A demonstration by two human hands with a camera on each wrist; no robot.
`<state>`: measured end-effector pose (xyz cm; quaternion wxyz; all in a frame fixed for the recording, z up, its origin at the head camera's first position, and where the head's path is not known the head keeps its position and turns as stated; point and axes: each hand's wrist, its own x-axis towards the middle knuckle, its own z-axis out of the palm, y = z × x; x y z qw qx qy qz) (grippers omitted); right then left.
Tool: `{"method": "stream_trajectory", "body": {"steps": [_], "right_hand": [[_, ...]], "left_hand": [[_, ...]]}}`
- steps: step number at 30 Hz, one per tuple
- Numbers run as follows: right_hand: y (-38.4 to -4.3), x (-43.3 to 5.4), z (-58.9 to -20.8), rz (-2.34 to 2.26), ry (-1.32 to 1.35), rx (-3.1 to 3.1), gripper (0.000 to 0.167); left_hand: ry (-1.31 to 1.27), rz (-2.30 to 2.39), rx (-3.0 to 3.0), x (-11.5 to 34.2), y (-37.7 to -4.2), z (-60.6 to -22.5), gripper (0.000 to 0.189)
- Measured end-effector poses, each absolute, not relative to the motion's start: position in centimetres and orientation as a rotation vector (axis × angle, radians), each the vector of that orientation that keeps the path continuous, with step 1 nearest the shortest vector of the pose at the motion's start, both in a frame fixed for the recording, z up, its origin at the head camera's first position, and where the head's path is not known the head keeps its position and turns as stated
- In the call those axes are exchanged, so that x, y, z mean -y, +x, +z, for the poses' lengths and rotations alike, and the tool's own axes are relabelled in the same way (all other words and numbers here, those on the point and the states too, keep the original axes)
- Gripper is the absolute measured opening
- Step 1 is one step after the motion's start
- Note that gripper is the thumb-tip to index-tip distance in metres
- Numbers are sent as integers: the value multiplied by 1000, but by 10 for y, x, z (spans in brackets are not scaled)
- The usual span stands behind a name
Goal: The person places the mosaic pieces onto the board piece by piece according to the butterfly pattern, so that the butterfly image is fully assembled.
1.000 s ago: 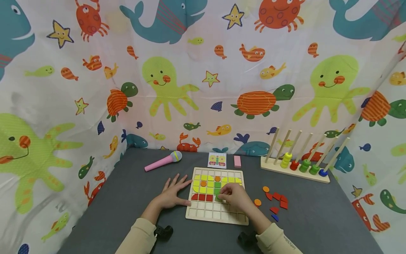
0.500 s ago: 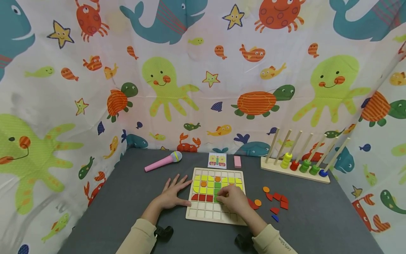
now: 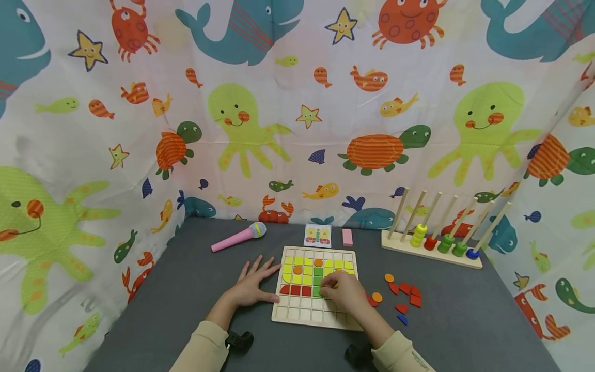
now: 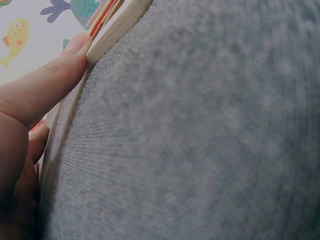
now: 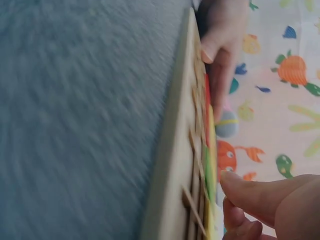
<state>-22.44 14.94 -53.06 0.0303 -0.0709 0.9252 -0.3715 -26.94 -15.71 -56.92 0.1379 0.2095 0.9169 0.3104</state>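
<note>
A wooden grid board [image 3: 297, 314] lies on the table, partly filled with yellow, red, green and orange pieces. My left hand [image 3: 251, 287] is spread at the board's left side. Its thumb [image 4: 75, 47] touches the board's edge in the left wrist view. Over the right half of the board, my right hand [image 3: 346, 293] has curled fingers, with the tips beside the lowest green tile [image 3: 317, 292] of a green column. That tile looks flat in its cell. Nothing shows between thumb and fingers of the right hand [image 5: 270, 205] in the right wrist view, and this hand hides several cells.
Loose red pieces [image 3: 415, 299], orange discs [image 3: 389, 278] and a blue piece [image 3: 402, 320] lie right of the board. Behind it are a pattern card [image 3: 318, 235], a pink block [image 3: 347, 237] and a toy microphone [image 3: 239, 237]. A peg stand with rings [image 3: 432, 250] stands back right.
A green tile, tilted at my right fingertips a second ago, lies flat in the grid. My right hand has shifted slightly downward. The left hand stays in place.
</note>
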Motion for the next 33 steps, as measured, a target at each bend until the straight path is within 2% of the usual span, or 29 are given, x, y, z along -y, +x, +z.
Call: {"method": "stream_trajectory", "body": {"steps": [10,22,33], "right_hand": [[-223,-189,-512,-1209,-43,-2921,11],[-217,-254,-511,-1114,127,-2957,18],[-211,-313,-521,-1031,205,-2940,36]], "left_hand": [[616,947,-2645,158,-270,-572,102],[594,925,-2644,157,-269,-570,100],[581,908,-2648,157,-270,-570,99]]}}
